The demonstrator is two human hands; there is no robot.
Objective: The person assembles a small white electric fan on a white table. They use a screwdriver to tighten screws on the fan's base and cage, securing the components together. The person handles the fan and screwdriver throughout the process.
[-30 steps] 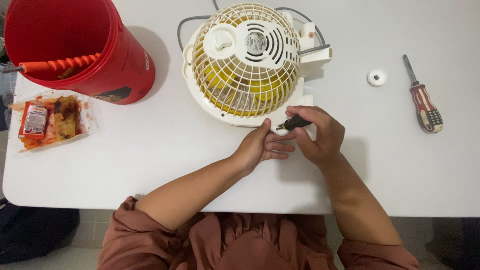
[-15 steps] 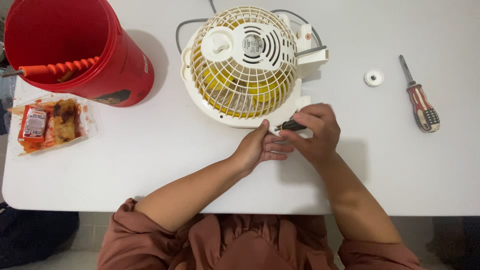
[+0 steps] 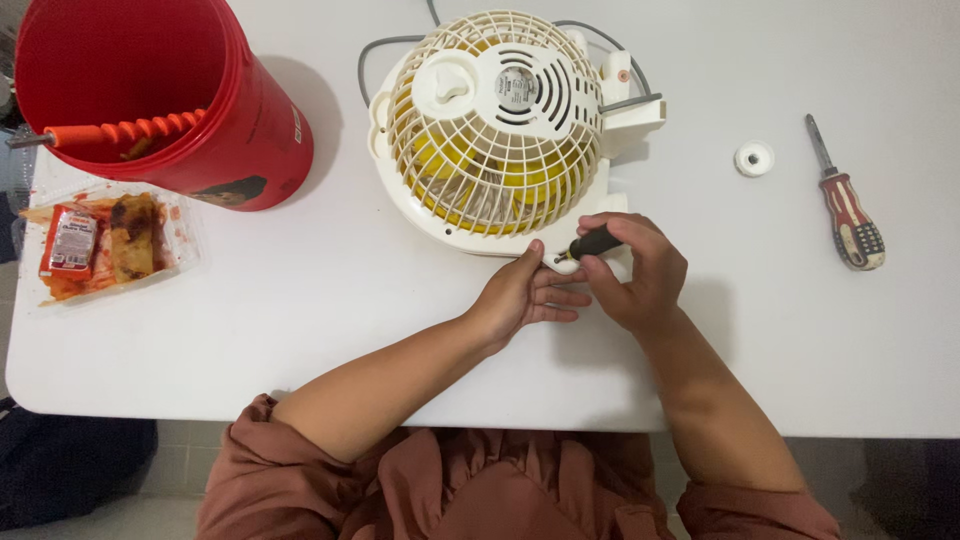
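Both hands have crept slightly up and toward the fan over the last second; the fan, bucket and loose tools lie where they did.

Right hand (image 3: 638, 272), centre right of the frame: grip pinched around a small black-handled screwdriver (image 3: 592, 243), fingers curled over the handle. Tool lies nearly level, tip pointing left at the lower edge of the fan's base.

Left hand (image 3: 527, 293), just left of the right hand: fingers held straight and close together, flat on the white surface (image 3: 300, 300), fingertips under or beside the screwdriver tip. Holds nothing. Thumb points up, touching the fan's lower rim.

Cream desk fan (image 3: 497, 120), upper centre of the frame: lies with its rear grille and motor housing up, yellow blades visible through the cage. Grey cord leaves its top edge toward the top of the frame.

Upper left: red bucket (image 3: 170, 100), upright, an orange ribbed handle (image 3: 120, 132) resting across its mouth. Below it, at the left edge, a clear plastic tray (image 3: 105, 243) with food in red sauce and a small sachet.

Upper right: small white round knob (image 3: 754, 158), well apart from the fan. Just right of it, a red-and-cream-handled screwdriver (image 3: 845, 205), lying with the shaft pointing up.

Bottom of the frame: rust-brown sleeves and lap.
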